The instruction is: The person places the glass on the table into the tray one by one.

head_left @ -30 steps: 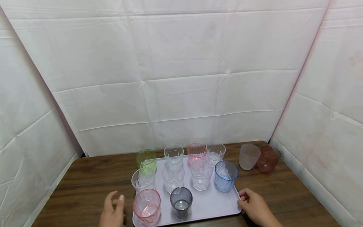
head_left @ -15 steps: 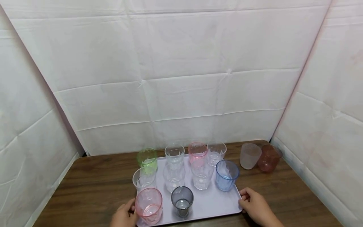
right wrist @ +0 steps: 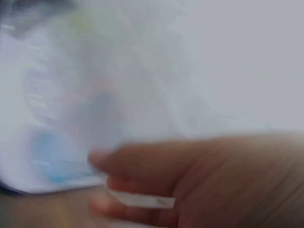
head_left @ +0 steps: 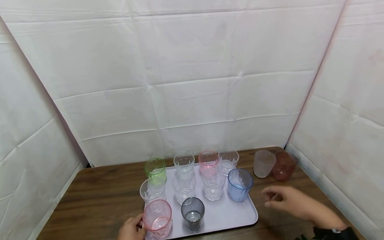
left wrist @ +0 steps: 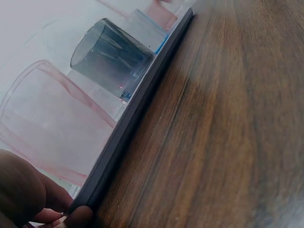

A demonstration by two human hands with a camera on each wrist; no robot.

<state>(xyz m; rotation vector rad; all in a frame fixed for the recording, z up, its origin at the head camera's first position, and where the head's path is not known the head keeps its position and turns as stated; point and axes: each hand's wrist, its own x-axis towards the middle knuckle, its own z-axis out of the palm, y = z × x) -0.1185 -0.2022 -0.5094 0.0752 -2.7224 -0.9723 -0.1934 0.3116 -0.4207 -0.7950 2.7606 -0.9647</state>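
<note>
A pale lilac tray (head_left: 232, 213) on the wooden table carries several see-through cups. My left hand (head_left: 132, 229) pinches the tray's near left corner, beside a large pink cup (head_left: 157, 220); the left wrist view shows the fingers (left wrist: 54, 194) at the tray's dark rim. My right hand (head_left: 286, 199) is off the tray, to its right, with bent fingers and nothing between them; it is blurred in the right wrist view. Nearest it on the tray is a blue cup (head_left: 239, 190). Beyond the hand, on the table, stand a frosted cup (head_left: 264, 165) and a dark red cup (head_left: 283, 166).
A smoky grey cup (head_left: 193, 215) stands near the tray's front edge. Behind it are clear cups (head_left: 213, 190), a green cup (head_left: 156, 170) and a smaller pink cup (head_left: 208, 161). White cloth (head_left: 192, 100) walls off the back and both sides of the table.
My left hand has come in from the left and taken hold of the tray corner. My right hand has let go of the tray's right edge and moved right and away from me.
</note>
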